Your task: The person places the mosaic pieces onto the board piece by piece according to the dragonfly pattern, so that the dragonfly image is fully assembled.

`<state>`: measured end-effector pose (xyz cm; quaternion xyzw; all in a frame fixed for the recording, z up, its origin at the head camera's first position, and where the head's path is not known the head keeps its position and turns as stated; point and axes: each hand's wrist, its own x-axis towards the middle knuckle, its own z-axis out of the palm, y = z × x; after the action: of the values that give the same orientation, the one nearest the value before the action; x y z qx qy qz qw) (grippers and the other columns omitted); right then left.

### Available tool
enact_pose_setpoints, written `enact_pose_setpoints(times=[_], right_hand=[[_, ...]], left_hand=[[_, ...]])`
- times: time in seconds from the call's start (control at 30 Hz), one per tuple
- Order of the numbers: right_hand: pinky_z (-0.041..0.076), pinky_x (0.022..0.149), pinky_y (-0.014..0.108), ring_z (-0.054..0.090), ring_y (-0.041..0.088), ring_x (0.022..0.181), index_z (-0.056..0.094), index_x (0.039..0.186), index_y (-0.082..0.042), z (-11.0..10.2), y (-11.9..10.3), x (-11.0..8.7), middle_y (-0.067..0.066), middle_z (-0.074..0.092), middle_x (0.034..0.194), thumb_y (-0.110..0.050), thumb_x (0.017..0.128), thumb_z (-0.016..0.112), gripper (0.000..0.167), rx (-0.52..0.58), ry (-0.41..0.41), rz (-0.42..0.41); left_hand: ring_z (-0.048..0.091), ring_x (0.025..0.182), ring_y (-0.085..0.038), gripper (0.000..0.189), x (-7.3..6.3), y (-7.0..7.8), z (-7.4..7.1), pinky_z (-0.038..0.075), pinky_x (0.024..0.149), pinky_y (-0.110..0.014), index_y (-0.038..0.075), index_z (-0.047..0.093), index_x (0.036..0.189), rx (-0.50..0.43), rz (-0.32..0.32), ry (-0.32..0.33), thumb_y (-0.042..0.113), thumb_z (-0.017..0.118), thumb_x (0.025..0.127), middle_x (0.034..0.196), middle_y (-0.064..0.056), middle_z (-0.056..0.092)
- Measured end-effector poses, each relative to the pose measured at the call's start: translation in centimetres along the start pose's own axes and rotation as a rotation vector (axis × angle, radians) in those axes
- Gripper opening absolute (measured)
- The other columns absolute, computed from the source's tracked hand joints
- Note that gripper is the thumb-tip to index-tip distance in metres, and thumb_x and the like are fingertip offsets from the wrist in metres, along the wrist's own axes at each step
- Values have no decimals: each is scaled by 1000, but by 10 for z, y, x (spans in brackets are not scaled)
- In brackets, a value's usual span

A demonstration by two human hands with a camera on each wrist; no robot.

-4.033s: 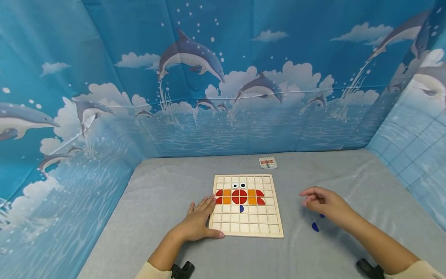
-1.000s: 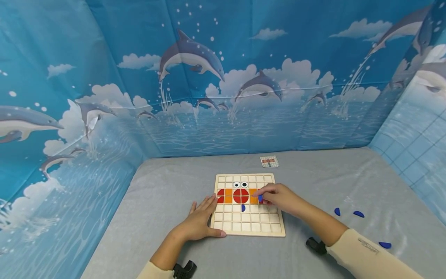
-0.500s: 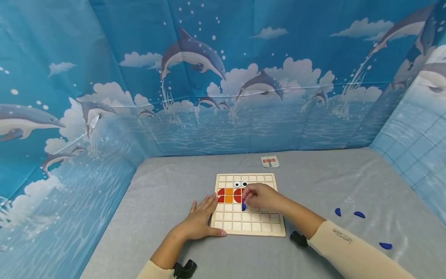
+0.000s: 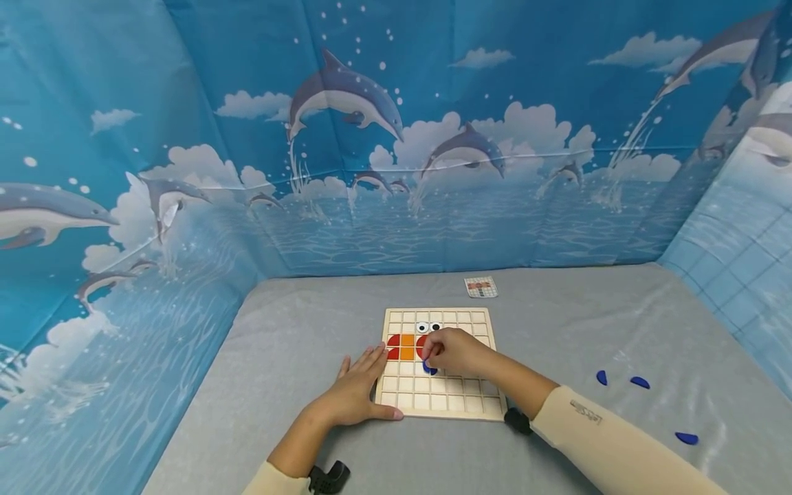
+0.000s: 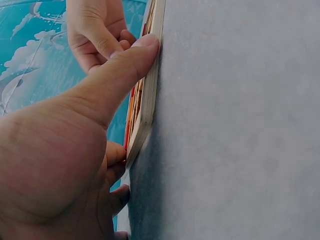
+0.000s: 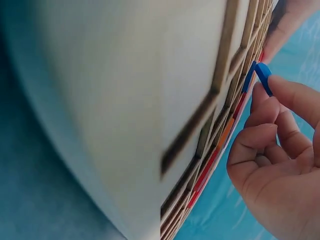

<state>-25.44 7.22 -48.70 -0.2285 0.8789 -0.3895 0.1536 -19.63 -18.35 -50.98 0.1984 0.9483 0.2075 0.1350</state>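
A wooden grid board (image 4: pixel 441 402) lies on the grey cloth. My left hand (image 4: pixel 354 388) rests along its left side, fingers extended and thumb at the near edge. Between thumb and finger, my right hand (image 4: pixel 456 352) pinches a blue half-round tile (image 6: pixel 263 78) over the middle of the board. Right beside it, another blue tile (image 6: pixel 248 77) sits in a cell. Red tiles (image 4: pixel 394 347) and orange tiles (image 4: pixel 407 347) fill cells at the left, with two eye tiles (image 4: pixel 423 328) above the middle. My right hand covers the tiles on the right in the head view.
Three loose blue tiles lie on the cloth at the right, one of them a half-round tile (image 4: pixel 687 438) nearer the front. A small pattern card (image 4: pixel 480 287) lies behind the board. A dolphin-printed curtain (image 4: pixel 371 227) stands along the back and sides.
My right hand has come from the right side of the cloth onto the board with a blue tile, then moved left to the middle column. My left hand has stayed in place.
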Motion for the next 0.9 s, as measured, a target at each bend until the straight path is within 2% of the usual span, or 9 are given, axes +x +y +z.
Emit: enact_pose_setpoints(times=[0.4, 0.9], right_hand=[[46, 62, 24, 54, 12, 70, 71, 79, -13, 3, 3, -1, -4, 61, 76, -5, 90, 74, 14, -75, -3, -99], [43, 60, 23, 51, 10, 66, 71, 80, -17, 7, 4, 1, -6, 57, 70, -8, 92, 73, 15, -109, 32, -115]], left_hand=[[8, 160, -30, 119, 0, -1, 0, 1, 123, -67, 12, 16, 163, 6, 0, 5, 70, 74, 78, 172, -2, 9], [8, 160, -31, 118, -1, 0, -1, 1, 123, -67, 13, 16, 164, 7, 10, 5, 70, 74, 78, 172, -2, 9]])
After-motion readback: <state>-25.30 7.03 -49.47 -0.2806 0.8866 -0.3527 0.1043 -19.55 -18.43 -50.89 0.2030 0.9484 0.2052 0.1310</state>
